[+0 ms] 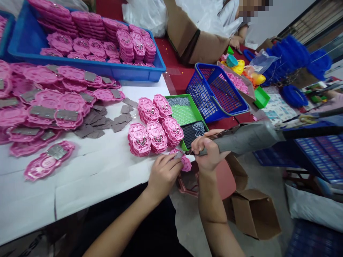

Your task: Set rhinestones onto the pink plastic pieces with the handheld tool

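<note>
My left hand point(164, 175) is closed on a pink plastic casing point(187, 164) at the table's front edge, its fingers covering much of the piece. A grey metal plate point(177, 155) shows on that casing. My right hand point(205, 151) wraps round a grey electric screwdriver point(248, 138), whose bit points left at the casing; I cannot tell whether it touches a screw. Beside my hands stand several stacks of pink casings point(157, 135) with shiny metal parts. Behind them lies a green tray point(198, 112) with small screws and a black perforated plate point(193, 134).
Left on the white-covered table are a heap of pink casings point(56, 98), loose grey plates point(99, 121) and one separate casing point(49, 160). A blue bin point(93, 69) of casings and a blue basket point(217, 92) stand behind. Cardboard boxes point(254, 214) sit on the floor. Another person's hand point(235, 42) is at the back.
</note>
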{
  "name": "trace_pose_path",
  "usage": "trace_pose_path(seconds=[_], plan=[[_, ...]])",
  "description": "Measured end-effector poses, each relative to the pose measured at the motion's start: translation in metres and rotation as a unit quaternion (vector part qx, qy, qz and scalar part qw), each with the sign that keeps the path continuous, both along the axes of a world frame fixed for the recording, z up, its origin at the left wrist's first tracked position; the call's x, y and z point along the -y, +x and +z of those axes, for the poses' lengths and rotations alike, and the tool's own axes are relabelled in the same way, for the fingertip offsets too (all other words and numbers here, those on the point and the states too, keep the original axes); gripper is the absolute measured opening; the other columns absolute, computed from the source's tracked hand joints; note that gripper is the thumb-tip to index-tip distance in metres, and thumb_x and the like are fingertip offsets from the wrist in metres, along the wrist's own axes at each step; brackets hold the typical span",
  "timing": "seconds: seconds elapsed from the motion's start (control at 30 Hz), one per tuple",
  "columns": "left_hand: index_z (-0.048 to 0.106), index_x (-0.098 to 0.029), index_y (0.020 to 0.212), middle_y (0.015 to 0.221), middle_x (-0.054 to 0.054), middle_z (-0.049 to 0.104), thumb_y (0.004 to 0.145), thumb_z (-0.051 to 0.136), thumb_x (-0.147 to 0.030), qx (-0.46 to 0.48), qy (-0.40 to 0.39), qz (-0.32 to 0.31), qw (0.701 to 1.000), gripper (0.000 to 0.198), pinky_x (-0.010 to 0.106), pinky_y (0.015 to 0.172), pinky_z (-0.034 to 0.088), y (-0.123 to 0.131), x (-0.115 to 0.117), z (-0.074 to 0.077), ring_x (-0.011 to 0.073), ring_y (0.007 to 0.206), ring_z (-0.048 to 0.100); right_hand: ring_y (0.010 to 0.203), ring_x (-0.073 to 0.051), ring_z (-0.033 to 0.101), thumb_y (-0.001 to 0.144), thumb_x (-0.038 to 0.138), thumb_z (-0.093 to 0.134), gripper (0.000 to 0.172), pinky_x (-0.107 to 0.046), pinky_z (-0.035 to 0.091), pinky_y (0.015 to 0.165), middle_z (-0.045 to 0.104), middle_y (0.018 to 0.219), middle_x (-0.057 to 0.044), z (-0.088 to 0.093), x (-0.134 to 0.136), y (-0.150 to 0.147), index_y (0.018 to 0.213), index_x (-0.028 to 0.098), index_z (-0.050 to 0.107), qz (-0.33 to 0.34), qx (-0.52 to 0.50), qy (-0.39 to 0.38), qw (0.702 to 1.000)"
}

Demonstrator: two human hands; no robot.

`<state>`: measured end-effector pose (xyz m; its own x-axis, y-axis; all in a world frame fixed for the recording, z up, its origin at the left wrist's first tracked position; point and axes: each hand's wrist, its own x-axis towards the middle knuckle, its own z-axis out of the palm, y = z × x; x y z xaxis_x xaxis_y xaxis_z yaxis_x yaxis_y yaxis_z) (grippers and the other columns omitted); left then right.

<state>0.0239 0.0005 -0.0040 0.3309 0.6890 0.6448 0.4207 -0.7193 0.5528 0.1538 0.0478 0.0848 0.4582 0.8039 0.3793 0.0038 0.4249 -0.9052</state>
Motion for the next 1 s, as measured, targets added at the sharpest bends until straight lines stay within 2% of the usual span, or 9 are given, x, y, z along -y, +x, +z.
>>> trace_pose_path(seconds=[0.13,0.3,0.43,0.57,0.73,0.9,1.0], plan=[[0.075,-0.018,0.105,0.107,0.008,0.082,0.104,0.060,-0.016,0.001,-0.015,-0.004,1.000,0.016,0.039,0.086,0.053,0.000,0.000,-0.001,0.0255,0.112,0.073,0.032,-0.008,0.039,0.082,0.034,0.072,0.022,-0.023,0.035,0.038,0.043,0.046,0.013,-0.001,-0.002,-0.002,0.083,0.025,0.052,0.024,0.018,-0.029,0.999],[0.077,-0.020,0.106,0.106,0.008,0.082,0.103,0.061,-0.016,0.000,-0.012,-0.005,1.000,0.016,0.040,0.088,0.056,0.001,0.000,-0.005,0.0258,0.113,0.072,0.030,-0.008,0.034,0.078,0.046,0.079,0.033,-0.024,0.033,0.036,0.040,0.043,0.014,-0.004,-0.007,0.000,0.082,0.025,0.052,0.115,0.029,-0.053,0.991],[0.076,-0.019,0.103,0.104,0.006,0.082,0.103,0.062,-0.018,0.009,-0.004,0.004,1.000,0.014,0.039,0.086,0.055,0.003,0.000,-0.007,0.0248,0.106,0.072,0.030,-0.008,0.034,0.078,0.042,0.077,0.029,-0.024,0.034,0.037,0.042,0.043,0.013,0.000,-0.010,0.007,0.085,0.025,0.055,0.157,0.014,-0.048,0.986],[0.076,-0.019,0.104,0.105,0.006,0.082,0.101,0.065,-0.017,0.005,-0.005,0.011,1.000,0.012,0.040,0.085,0.055,0.005,-0.001,-0.006,0.0243,0.104,0.072,0.031,-0.008,0.034,0.079,0.032,0.071,0.018,-0.024,0.036,0.037,0.043,0.045,0.013,0.012,-0.007,0.017,0.087,0.024,0.056,0.142,-0.001,-0.013,0.990],[0.076,-0.019,0.103,0.105,0.005,0.082,0.100,0.067,-0.018,0.010,-0.021,0.011,1.000,0.009,0.040,0.086,0.055,0.006,-0.001,-0.005,0.0254,0.103,0.070,0.030,-0.009,0.032,0.080,0.027,0.066,0.010,-0.024,0.035,0.037,0.044,0.046,0.012,0.030,0.004,0.024,0.087,0.025,0.059,0.139,-0.007,0.043,0.989],[0.076,-0.017,0.108,0.111,0.006,0.082,0.100,0.066,-0.013,0.053,0.044,0.020,0.997,0.013,0.041,0.088,0.055,0.003,0.002,-0.003,0.0249,0.102,0.069,0.031,-0.009,0.034,0.083,0.030,0.067,0.012,-0.025,0.038,0.039,0.043,0.047,0.013,0.033,0.024,0.016,0.089,0.027,0.058,0.149,0.001,0.023,0.989],[0.077,-0.019,0.106,0.106,0.006,0.083,0.100,0.067,-0.016,0.089,0.015,0.022,0.996,0.011,0.040,0.086,0.055,0.001,0.004,-0.001,0.0234,0.098,0.069,0.033,-0.009,0.033,0.084,0.030,0.064,0.009,-0.026,0.039,0.040,0.041,0.047,0.012,0.033,0.035,0.009,0.090,0.028,0.057,0.147,-0.004,0.012,0.989]])
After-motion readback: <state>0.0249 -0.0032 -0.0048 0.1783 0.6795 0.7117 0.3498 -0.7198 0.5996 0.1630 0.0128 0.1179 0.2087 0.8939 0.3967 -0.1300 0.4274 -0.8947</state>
